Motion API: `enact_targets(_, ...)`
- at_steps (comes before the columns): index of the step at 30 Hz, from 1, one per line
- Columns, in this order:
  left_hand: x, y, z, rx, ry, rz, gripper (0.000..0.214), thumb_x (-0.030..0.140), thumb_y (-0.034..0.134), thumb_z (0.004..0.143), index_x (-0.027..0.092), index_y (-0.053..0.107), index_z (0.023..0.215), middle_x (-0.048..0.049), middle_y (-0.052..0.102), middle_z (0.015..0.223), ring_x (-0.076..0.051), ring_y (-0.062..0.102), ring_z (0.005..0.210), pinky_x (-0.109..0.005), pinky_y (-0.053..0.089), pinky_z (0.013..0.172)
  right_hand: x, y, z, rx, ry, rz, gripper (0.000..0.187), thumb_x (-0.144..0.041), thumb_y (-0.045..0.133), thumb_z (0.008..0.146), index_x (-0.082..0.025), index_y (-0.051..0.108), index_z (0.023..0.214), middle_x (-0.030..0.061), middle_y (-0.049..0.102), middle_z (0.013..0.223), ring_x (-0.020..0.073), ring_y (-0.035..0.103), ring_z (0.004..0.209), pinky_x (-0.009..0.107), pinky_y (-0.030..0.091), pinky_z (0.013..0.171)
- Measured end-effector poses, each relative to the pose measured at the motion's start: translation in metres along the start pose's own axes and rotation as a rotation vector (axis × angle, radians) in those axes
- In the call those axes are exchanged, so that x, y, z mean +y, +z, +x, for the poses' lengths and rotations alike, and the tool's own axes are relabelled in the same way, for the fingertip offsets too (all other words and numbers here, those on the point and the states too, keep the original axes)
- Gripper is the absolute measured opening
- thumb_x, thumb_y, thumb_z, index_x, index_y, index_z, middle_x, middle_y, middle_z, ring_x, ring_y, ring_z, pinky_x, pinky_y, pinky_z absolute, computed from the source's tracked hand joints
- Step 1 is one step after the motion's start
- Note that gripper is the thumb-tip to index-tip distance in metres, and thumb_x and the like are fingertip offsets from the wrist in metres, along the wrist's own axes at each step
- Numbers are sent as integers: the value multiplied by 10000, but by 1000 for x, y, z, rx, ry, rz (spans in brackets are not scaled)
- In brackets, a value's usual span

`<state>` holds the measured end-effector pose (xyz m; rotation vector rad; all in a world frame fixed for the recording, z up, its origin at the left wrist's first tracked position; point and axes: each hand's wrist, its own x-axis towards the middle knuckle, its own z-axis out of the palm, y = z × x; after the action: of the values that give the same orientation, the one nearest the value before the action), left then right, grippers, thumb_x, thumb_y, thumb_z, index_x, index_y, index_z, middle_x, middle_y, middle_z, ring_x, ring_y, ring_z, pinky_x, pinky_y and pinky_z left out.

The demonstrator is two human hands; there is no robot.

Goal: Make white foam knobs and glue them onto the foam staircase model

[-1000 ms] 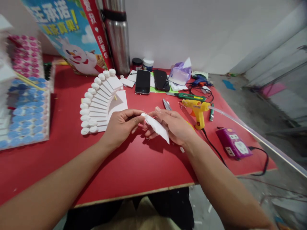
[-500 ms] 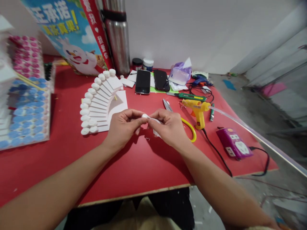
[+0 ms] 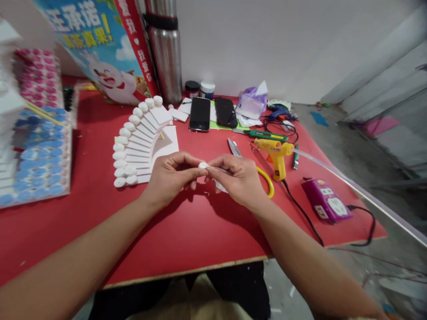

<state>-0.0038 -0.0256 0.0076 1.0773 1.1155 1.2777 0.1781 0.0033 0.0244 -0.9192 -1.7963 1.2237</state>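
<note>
Both of my hands meet above the red table. My left hand pinches a small white round cap against the end of a white foam strip, which my right hand grips with closed fingers. Most of the strip is hidden behind my right fingers. To the left lies a white fan-shaped staircase model made of similar strips with round caps along its outer edge.
A yellow glue gun stands right of my hands, with yellow-handled scissors, a green knife and a purple power strip nearby. Two phones, a steel flask and a colourful box sit behind. Blue and pink cap panels stand left.
The white strip, held out flat a second ago, is now turned end-on and tucked in my right hand. My left hand has brought the round cap against its end.
</note>
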Motion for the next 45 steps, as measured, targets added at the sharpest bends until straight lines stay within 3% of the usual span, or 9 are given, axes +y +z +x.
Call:
enact_targets(9, 7, 0, 0, -92, -30, 36, 250, 303, 763, 860, 103, 764, 1010, -31, 715, 585, -176, 678, 461, -260, 576, 460, 3, 0, 2, 70, 5, -66, 188, -308, 721, 915, -160, 696, 802, -15, 692, 643, 76, 584, 445, 188, 436, 439)
enact_targets(16, 4, -2, 2, -137, -60, 61, 279, 340, 753, 868, 102, 754, 1014, -16, 681, 541, -189, 666, 437, -280, 574, 437, 7, -2, 3, 21, 41, -112, 206, -330, 689, 930, -163, 692, 810, -5, 699, 665, 88, 590, 457, 211, 451, 473)
enact_targets(26, -3, 10, -9, -106, 19, 190, 206, 380, 583, 997, 177, 602, 971, 36, 624, 518, -130, 583, 377, -209, 478, 369, 2, 4, -3, 84, -202, -570, 189, -234, 590, 963, -154, 714, 846, 45, 740, 727, 127, 637, 623, 253, 429, 626)
enact_targets(29, -3, 10, -8, -99, 9, 174, 186, 372, 575, 997, 188, 583, 975, 50, 602, 504, -124, 550, 361, -209, 469, 361, -1, 6, -3, 110, -169, -582, 182, -248, 594, 952, -161, 709, 841, 44, 731, 711, 134, 628, 616, 259, 423, 620)
enact_targets(31, -3, 10, -6, -102, -1, 170, 170, 358, 587, 989, 187, 582, 983, 58, 587, 498, -115, 535, 360, -202, 461, 369, -1, 5, 0, 83, -51, -443, 198, -307, 619, 945, -175, 696, 821, 34, 716, 689, 141, 628, 606, 260, 435, 600)
enact_targets(35, -3, 8, 0, -64, -2, 134, 140, 312, 607, 973, 172, 594, 968, 40, 621, 590, -81, 538, 406, -181, 436, 407, 0, -2, 11, -59, 430, 257, 396, -534, 576, 965, -187, 679, 805, 57, 721, 689, 184, 677, 583, 305, 554, 580)
enact_targets(37, -5, 6, 2, -64, -7, 131, 136, 309, 604, 973, 173, 602, 977, 46, 605, 578, -78, 525, 407, -183, 430, 421, 1, -6, 15, -92, 604, 497, 436, -535, 531, 992, -165, 692, 826, 96, 745, 740, 209, 708, 603, 349, 606, 597)
enact_targets(40, -8, 4, 2, -72, -8, 158, 141, 320, 604, 975, 182, 612, 1004, 65, 561, 516, -87, 514, 408, -203, 463, 474, 2, -8, 17, -118, 661, 601, 369, -403, 537, 1015, -124, 704, 840, 124, 760, 774, 206, 725, 619, 357, 638, 610)
enact_targets(45, -5, 5, 1, -74, 2, 166, 161, 334, 630, 963, 173, 628, 971, 34, 623, 575, -91, 531, 434, -216, 461, 482, 6, -7, 14, -174, 566, 591, 249, -370, 730, 901, -122, 713, 880, 61, 739, 754, 166, 703, 603, 334, 646, 623)
